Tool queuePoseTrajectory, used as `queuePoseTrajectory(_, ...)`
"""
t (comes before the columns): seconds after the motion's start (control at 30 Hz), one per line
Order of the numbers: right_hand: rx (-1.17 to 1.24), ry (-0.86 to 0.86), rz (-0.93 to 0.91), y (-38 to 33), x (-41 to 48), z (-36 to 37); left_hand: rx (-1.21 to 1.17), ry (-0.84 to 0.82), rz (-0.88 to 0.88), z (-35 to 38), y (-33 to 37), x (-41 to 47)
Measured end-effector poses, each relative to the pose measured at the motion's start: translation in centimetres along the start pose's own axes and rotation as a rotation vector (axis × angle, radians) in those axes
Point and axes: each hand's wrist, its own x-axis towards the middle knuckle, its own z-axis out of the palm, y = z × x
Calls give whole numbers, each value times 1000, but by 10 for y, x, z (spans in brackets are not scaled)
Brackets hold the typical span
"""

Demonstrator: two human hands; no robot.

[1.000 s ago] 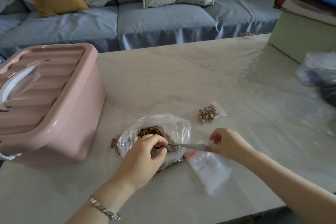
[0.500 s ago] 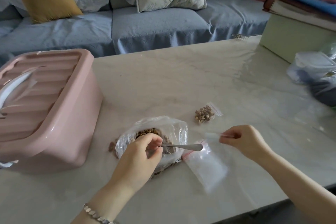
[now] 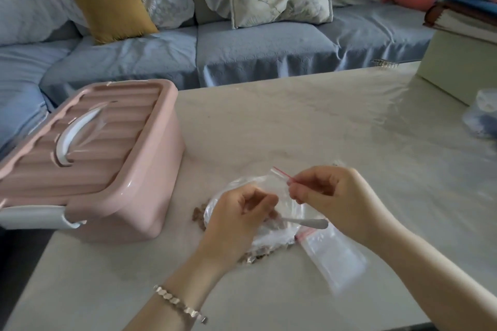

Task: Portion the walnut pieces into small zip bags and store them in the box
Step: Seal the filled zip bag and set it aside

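Fronting a sofa (image 3: 242,54), table (image 3: 295,121) bears box (image 3: 107,169)

Lidded pink box (image 3: 150,177) left of walnut bag (image 3: 269,238); empty zip bag (image 3: 333,255) right.

Two bare hands, forearms in view: L hand (image 3: 236,219), R hand (image 3: 336,196). L wrist w/ thin silver-coloured metal bracelet of small flat hexagonal links (image 3: 178,303), shiny, approx. one row wide. R forearm bare to frame edge.
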Motion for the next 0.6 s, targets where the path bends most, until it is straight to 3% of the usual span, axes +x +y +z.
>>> queuePoseTrajectory(0.1, -130, -61, -43, -7, 1, 9, 114, 13, 47, -14, -6, -3)
queuePoseTrajectory(0.3, -168, -137, 17, -17, 6, 27, 407, 9, 113, -45, -4, -2)
queuePoseTrajectory(0.43, -85, -83, 113, -11, 12, 38, 783, 398, 327, -46, -8, -3)
queuePoseTrajectory(0.5, -17, -41, 152, -10, 13, 45, 783, 509, 465, -39, -7, -4)
queuePoseTrajectory(0.6, 22, -11, 166, -11, 12, 49, 624, 320, 265, -26, 9, -8)
